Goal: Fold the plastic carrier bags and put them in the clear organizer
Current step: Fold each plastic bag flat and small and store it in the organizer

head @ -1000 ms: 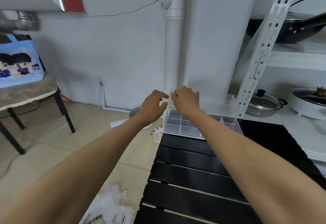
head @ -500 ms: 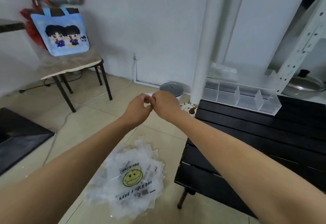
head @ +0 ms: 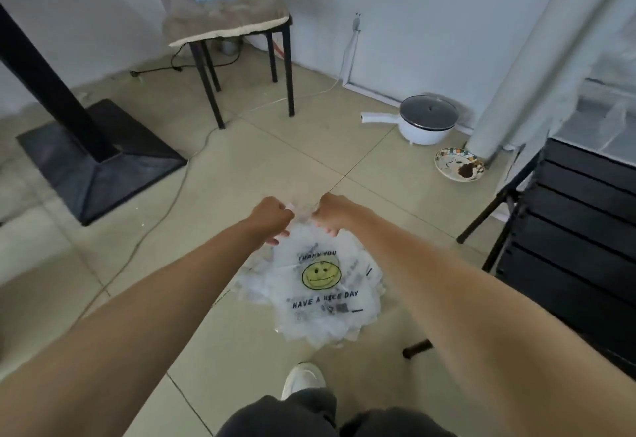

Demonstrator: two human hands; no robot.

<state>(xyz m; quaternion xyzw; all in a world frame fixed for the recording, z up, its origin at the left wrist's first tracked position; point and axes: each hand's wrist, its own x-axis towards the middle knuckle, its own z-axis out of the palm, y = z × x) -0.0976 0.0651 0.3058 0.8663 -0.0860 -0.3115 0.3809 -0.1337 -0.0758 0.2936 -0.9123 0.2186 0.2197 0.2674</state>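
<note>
Having left the organizer on the table, I am now reaching both hands down to the floor, my left hand and right hand pinching the top edge of the bags piled just below my fingers.

bags on floor, table right, chair behind

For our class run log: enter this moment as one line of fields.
stage: pickup | left hand: grips smiley carrier bag top | right hand: grips same | pile: floor
</note>
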